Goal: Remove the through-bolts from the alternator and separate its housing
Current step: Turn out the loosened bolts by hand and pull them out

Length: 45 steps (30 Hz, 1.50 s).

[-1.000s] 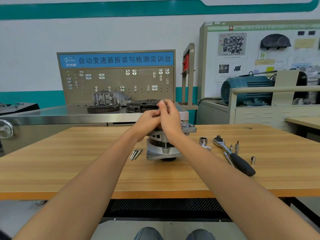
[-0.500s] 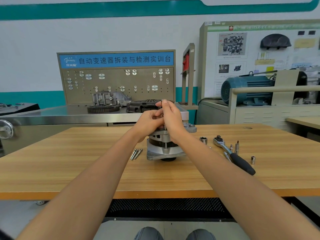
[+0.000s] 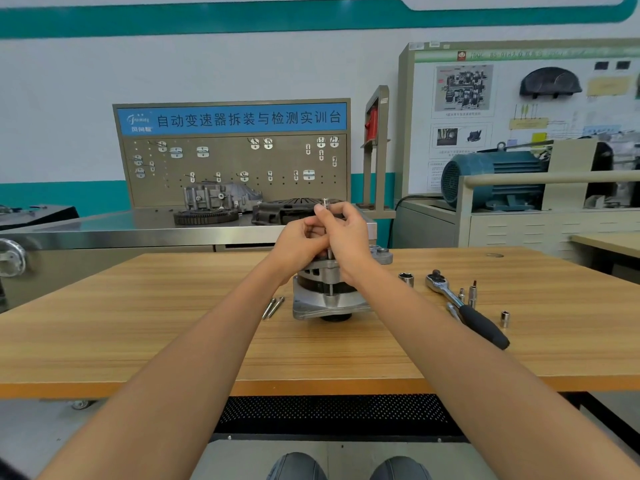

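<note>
1. Both hands are busy above the alternator (image 3: 329, 289): my right hand (image 3: 348, 237) pinches a through-bolt (image 3: 325, 204) near its head, and my left hand (image 3: 298, 242) curls beside it, fingertips against the shank as far as I can tell.
2. Its head shows above my right fingers and its shank runs straight down between my hands into the housing, so it stands partly lifted, its lower end not yet out.
3. At the centre of the table (image 3: 138, 341) the alternator stands upright, pulley end down.
4. Two loose bolts (image 3: 273, 306) lie just beside it at 9 o'clock, so I judge this to be a later bolt in the set; how many remain I cannot see.
5. At 3 o'clock lie a socket (image 3: 406, 279), the ratchet (image 3: 464, 306) and a few small bits (image 3: 472, 293).
6. Next I should draw this bolt straight up, without tilting it so it does not bind, then lay it with the other two.
7. With every bolt out, the housing halves can be parted; they may need prying or a tap.
</note>
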Available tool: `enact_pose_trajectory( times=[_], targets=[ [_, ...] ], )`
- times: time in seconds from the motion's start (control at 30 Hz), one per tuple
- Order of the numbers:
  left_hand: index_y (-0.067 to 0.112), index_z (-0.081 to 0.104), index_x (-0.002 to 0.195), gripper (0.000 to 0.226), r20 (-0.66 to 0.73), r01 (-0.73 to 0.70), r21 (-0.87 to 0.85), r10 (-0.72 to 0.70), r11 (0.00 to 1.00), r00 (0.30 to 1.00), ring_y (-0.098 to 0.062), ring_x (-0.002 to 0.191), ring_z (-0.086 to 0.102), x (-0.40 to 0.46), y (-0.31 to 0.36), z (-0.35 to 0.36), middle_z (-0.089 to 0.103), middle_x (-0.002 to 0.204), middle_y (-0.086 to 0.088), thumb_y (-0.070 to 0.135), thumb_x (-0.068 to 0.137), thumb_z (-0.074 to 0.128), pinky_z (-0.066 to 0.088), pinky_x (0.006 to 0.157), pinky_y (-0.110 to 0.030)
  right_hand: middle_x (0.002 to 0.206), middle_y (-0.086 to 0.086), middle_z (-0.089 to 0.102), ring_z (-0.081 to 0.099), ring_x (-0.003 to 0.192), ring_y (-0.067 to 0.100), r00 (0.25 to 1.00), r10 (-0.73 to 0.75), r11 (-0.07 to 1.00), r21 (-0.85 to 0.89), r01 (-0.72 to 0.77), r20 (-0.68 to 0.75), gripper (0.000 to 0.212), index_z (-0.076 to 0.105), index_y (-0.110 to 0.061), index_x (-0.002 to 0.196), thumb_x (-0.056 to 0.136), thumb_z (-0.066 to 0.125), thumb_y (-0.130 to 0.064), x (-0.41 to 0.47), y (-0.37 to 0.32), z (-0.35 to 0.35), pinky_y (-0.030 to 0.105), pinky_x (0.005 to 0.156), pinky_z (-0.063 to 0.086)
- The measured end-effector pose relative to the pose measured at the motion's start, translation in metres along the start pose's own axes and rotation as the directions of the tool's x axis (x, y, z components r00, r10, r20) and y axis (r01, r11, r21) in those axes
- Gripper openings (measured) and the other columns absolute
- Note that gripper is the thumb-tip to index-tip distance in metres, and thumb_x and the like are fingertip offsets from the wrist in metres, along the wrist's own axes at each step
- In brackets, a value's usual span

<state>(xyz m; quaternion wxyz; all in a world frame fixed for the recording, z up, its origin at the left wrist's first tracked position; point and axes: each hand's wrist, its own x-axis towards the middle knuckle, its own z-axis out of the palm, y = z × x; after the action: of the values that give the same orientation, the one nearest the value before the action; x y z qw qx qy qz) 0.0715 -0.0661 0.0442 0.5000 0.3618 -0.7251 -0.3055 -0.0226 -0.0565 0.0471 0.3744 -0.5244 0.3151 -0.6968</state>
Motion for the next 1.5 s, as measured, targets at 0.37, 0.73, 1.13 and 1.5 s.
enact_pose_trajectory(
  times=[0.37, 0.73, 1.13, 1.5],
  targets=[
    [0.019, 0.068, 0.104, 0.021, 0.019, -0.002, 0.039, 0.001, 0.999, 1.000, -0.021, 0.093, 0.066, -0.0002, 0.0011, -0.0002, 0.071, 0.101, -0.012, 0.008, 0.091, 0.054, 0.053, 0.086, -0.031, 0.081, -0.005, 0.063, 0.062, 0.076, 0.003, 0.998, -0.061, 0.996, -0.072, 0.061, -0.004, 0.010, 0.057, -0.026, 0.084, 0.093, 0.058, -0.024, -0.0027, 0.0013, -0.0015, 0.010, 0.057, 0.047],
    [0.015, 0.066, 0.111, 0.023, 0.038, 0.009, -0.014, -0.009, 1.000, 0.999, -0.004, 0.072, 0.065, 0.0010, -0.0015, -0.0036, 0.070, 0.083, -0.002, 0.005, 0.093, 0.054, 0.050, 0.061, -0.013, 0.077, -0.012, 0.063, 0.060, 0.071, -0.005, 0.998, -0.030, 0.996, -0.080, 0.034, 0.051, 0.014, 0.059, -0.028, 0.087, 0.097, 0.050, -0.026, -0.0010, -0.0007, 0.0001, 0.008, 0.057, 0.047],
    [0.021, 0.066, 0.102, 0.019, 0.050, 0.006, -0.060, -0.003, 0.998, 0.999, -0.011, 0.073, 0.062, 0.0035, -0.0029, -0.0022, 0.066, 0.082, -0.004, 0.006, 0.092, 0.059, 0.053, 0.068, -0.018, 0.077, -0.006, 0.063, 0.064, 0.058, -0.006, 0.999, 0.016, 0.999, -0.039, -0.015, 0.031, 0.008, 0.053, -0.021, 0.091, 0.093, 0.058, -0.027, 0.0023, -0.0025, -0.0036, 0.011, 0.051, 0.049],
    [0.017, 0.068, 0.094, 0.015, 0.005, 0.009, -0.019, -0.009, 1.000, 1.000, -0.012, 0.070, 0.059, 0.0070, -0.0073, 0.0009, 0.064, 0.085, -0.013, 0.006, 0.090, 0.060, 0.051, 0.069, -0.022, 0.079, -0.008, 0.062, 0.060, 0.062, -0.007, 0.997, -0.021, 0.990, -0.140, 0.032, 0.079, 0.017, 0.057, -0.021, 0.090, 0.098, 0.047, -0.031, 0.0012, -0.0026, -0.0070, 0.007, 0.048, 0.045]
  ],
)
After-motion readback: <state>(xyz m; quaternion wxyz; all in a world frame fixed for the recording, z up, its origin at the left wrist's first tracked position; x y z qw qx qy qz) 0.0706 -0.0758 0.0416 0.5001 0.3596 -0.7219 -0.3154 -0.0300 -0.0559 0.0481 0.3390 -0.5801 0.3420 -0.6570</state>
